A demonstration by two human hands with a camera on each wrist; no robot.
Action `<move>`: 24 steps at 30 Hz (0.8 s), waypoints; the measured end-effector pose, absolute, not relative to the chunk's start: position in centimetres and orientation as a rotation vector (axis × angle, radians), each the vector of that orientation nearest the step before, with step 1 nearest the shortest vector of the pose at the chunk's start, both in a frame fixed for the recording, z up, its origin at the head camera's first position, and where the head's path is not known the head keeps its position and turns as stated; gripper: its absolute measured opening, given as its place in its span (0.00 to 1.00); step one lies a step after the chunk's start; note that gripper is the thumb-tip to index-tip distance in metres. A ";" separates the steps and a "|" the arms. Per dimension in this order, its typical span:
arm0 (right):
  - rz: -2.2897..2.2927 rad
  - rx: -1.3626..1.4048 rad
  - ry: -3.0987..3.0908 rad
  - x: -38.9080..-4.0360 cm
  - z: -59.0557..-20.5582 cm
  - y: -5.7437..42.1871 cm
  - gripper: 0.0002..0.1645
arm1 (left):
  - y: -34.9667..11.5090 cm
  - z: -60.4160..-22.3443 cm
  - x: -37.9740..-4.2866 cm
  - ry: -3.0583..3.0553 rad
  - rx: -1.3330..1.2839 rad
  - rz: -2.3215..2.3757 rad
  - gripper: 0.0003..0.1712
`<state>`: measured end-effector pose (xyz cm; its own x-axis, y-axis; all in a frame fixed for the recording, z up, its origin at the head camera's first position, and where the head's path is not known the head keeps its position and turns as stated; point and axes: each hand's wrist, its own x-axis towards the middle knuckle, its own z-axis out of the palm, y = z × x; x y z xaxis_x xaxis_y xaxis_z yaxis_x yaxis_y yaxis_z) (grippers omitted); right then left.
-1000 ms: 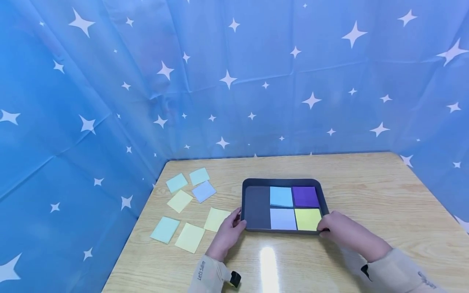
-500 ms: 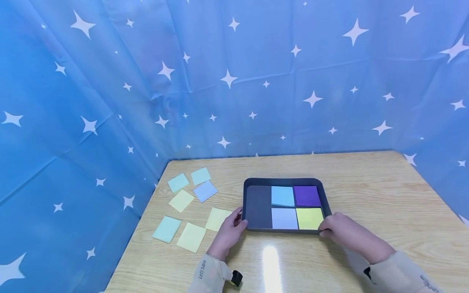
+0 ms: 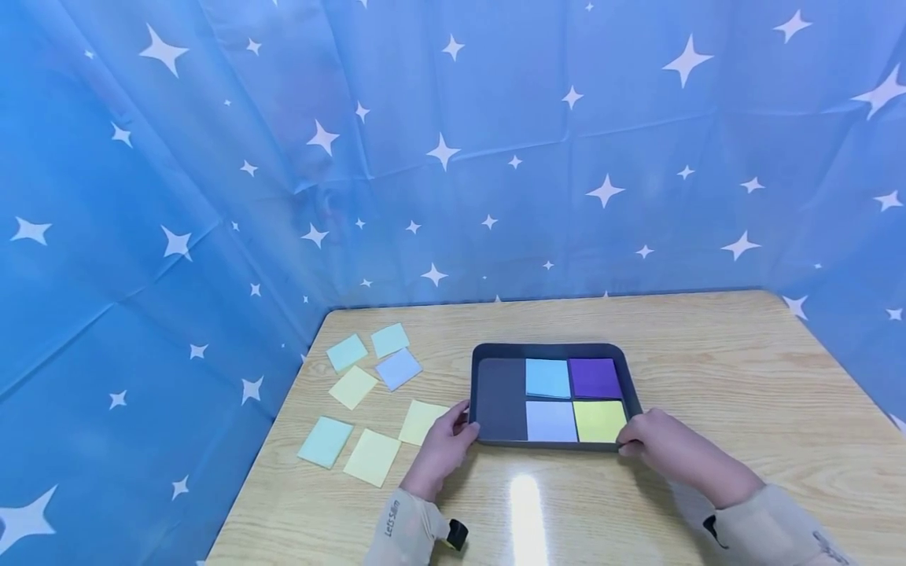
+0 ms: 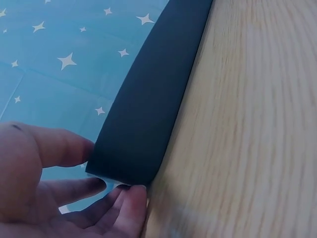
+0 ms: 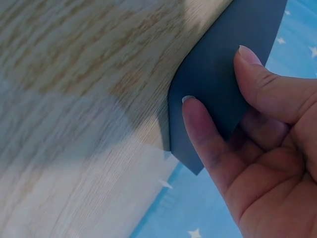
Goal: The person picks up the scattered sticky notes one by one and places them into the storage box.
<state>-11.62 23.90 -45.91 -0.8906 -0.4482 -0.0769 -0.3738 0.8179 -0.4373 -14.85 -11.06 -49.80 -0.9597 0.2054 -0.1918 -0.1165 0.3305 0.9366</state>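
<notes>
A shallow black tray [image 3: 501, 401] lies on the table in the head view. Four squares of paper sit in its right part: light blue [image 3: 547, 378], purple [image 3: 594, 378], pale lavender [image 3: 550, 421] and yellow [image 3: 599, 421]. My left hand [image 3: 442, 450] holds the tray's near left corner; in the left wrist view its fingers [image 4: 132, 203] bend at the bottom of the dark wall. At the near right corner, my right hand [image 3: 654, 440] grips the tray, with thumb and a finger [image 5: 203, 124] against the outer wall in the right wrist view.
Several sticky notes lie loose on the wooden table [image 3: 743, 377] left of the tray: mint green [image 3: 325, 442], pale yellow [image 3: 372, 457] and pale blue [image 3: 399, 369]. One yellow note [image 3: 419, 420] is close beside my left hand. A blue star-patterned curtain [image 3: 495, 196] hangs behind.
The whole head view has shifted slightly, so everything appears a little further right. Both hands stay at the same tray corners, and the paper squares keep their places.
</notes>
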 end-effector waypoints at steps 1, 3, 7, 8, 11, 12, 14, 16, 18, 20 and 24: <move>-0.628 -0.642 2.824 -11.6 -45.9 23.9 0.10 | -11.1 -49.8 -14.9 2.344 0.088 1.651 0.31; -0.630 -0.641 2.823 -11.6 -45.9 23.9 0.10 | -11.4 -49.6 -15.2 2.396 0.107 1.603 0.31; -0.628 -0.641 2.819 -11.7 -46.0 23.8 0.10 | -12.4 -49.1 -16.3 2.532 0.179 1.491 0.29; -0.628 -0.645 2.818 -11.7 -46.0 23.8 0.11 | -12.8 -48.9 -16.6 2.559 0.201 1.466 0.29; -0.636 -0.663 2.820 -11.6 -46.1 23.9 0.12 | -13.9 -48.5 -17.6 2.613 0.254 1.394 0.28; -0.638 -0.671 2.824 -11.6 -46.1 23.9 0.12 | -14.2 -48.4 -18.0 2.629 0.278 1.368 0.27; -0.639 -0.684 2.830 -11.6 -46.2 24.0 0.11 | -15.0 -48.1 -18.6 2.660 0.321 1.311 0.26; -0.636 -0.690 2.836 -11.6 -46.2 24.0 0.11 | -15.8 -47.9 -19.1 2.681 0.352 1.252 0.26; -0.633 -0.694 2.835 -11.6 -46.2 24.0 0.10 | -16.5 -47.7 -19.5 2.709 0.391 1.172 0.25; -0.629 -0.696 2.836 -11.6 -46.1 24.0 0.10 | -17.2 -47.5 -19.9 2.735 0.412 1.077 0.25; -0.633 -0.692 2.834 -11.6 -46.1 23.9 0.09 | -18.2 -47.0 -20.3 2.831 0.352 0.881 0.27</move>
